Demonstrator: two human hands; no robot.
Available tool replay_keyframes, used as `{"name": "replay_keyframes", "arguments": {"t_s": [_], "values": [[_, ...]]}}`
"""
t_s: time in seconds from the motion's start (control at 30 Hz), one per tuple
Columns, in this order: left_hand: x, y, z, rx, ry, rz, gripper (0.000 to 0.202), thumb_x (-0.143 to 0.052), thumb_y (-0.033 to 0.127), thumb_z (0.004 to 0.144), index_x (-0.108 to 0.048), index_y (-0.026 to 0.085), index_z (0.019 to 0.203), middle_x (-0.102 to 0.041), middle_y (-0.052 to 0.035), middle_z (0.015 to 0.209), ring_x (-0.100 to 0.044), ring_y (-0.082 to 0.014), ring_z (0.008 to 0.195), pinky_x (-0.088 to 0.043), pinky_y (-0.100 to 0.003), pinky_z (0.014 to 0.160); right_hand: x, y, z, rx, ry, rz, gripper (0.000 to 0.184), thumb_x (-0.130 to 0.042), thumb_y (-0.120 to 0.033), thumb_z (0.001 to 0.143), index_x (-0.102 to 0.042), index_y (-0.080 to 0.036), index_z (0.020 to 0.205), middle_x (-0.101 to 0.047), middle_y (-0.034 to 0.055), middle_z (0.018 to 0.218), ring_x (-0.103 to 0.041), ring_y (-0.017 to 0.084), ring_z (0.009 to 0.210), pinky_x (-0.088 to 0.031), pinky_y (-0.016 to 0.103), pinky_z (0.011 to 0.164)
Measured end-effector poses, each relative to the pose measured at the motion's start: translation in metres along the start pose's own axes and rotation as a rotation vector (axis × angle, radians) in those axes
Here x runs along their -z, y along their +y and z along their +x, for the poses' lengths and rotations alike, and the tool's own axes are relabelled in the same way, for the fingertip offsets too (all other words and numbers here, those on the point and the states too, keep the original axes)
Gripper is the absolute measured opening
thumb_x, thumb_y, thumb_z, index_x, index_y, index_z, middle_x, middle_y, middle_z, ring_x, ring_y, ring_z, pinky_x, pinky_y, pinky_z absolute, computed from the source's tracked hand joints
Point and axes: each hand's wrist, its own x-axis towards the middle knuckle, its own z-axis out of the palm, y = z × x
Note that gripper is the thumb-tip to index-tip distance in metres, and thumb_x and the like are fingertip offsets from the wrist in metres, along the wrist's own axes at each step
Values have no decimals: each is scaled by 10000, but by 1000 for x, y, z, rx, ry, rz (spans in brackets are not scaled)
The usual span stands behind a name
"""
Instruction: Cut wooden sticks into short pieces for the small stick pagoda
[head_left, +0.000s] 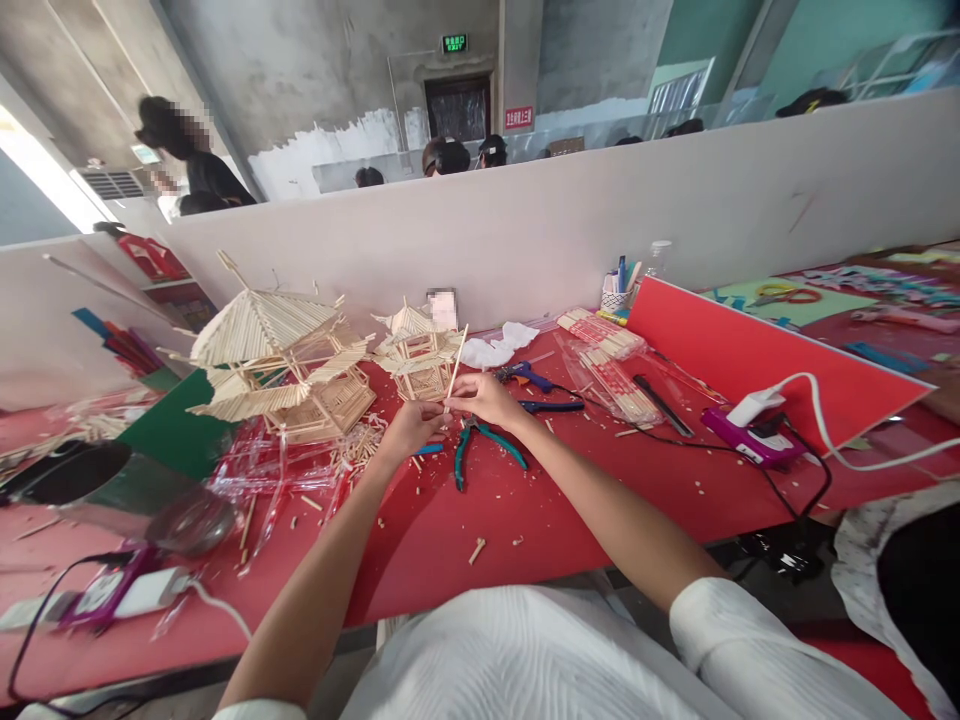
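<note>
A thin pale wooden stick [457,358] points up, leaning slightly right, above the red table. My left hand [415,428] and my right hand [486,398] meet at its lower end, both with fingers closed in a pinch. The very tip is hidden by the fingers. Just below them lie pliers with teal handles [460,462], legs spread. Left of my hands stands a large wooden-stick pavilion model [270,345] with a tiered roof. A smaller pavilion model [412,350] sits behind my hands. A blue glue gun [531,377] lies beyond my right hand.
Bundles of wrapped sticks [619,385] lie to the right, near a red board [750,350] and a purple power strip [754,438]. A clear container [187,522] and another power strip [109,590] are at left. A white partition [525,240] runs behind.
</note>
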Motion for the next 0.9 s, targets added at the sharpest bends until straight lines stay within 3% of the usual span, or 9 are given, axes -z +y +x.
{"name": "replay_keyframes", "arguments": {"t_s": [0.17,0.3,0.37,0.43,0.53,0.6,0.7,0.77,0.9], "values": [[2,0,0,10,-13,-9,421,-879,477,606,-711,120,753,-729,-65,797,-684,-134,644,-595,-254,651,0,7,3,-43,-43,42,338,-817,-377,722,-697,-153,946,-763,97,941,-716,220,887,-536,278,737],[5,-2,2,6,-1,-16,441,-890,483,564,-711,118,733,-720,-55,758,-671,-124,627,-590,-236,639,16,5,5,-98,-52,-24,252,-716,-350,831,-672,-167,999,-755,98,964,-714,202,855,-552,298,746],[7,-5,4,4,14,-15,446,-893,490,549,-701,120,708,-700,-39,720,-660,-118,617,-591,-230,634,32,2,3,-127,-27,-211,233,-664,-339,873,-656,-175,1038,-751,102,988,-711,201,838,-546,311,755],[8,-8,5,-7,27,-15,449,-889,503,546,-688,127,689,-676,-22,684,-649,-112,604,-592,-228,622,51,-3,-2,-156,-9,-559,282,-695,-366,850,-654,-190,1066,-746,108,1010,-705,230,881,-527,337,797],[9,-11,7,-26,33,-20,456,-877,526,556,-666,136,659,-653,-11,655,-635,-109,589,-595,-233,611,76,-7,-14,-329,-86,-995,483,-811,-541,682,-674,-170,960,-724,194,1068,-680,358,995,-516,408,813],[9,-11,8,-26,38,-29,459,-877,527,559,-660,135,660,-649,-11,656,-637,-110,594,-601,-240,623,84,-9,-19,-502,-208,-1135,650,-835,-667,547,-692,-154,920,-710,235,1094,-672,406,1010,-525,435,792],[10,-11,9,-17,55,-44,464,-884,519,554,-660,132,678,-643,-7,663,-641,-112,601,-609,-252,641,84,-10,-21,-674,-320,-1178,794,-827,-743,448,-717,-150,964,-707,231,1111,-683,391,1006,-534,431,795],[10,-11,9,-24,58,-49,459,-884,515,561,-658,136,685,-645,-4,669,-645,-116,613,-615,-263,657,80,-10,-19,-706,-320,-1164,763,-873,-672,411,-730,-152,952,-715,220,1080,-692,376,986,-536,425,797],[11,-10,8,-42,47,-47,449,-880,520,574,-665,148,705,-671,-14,685,-665,-146,667,-626,-291,690,80,-10,-16,-686,-336,-1193,490,-905,-461,463,-730,-168,814,-737,170,892,-713,328,828,-531,385,709]]}}
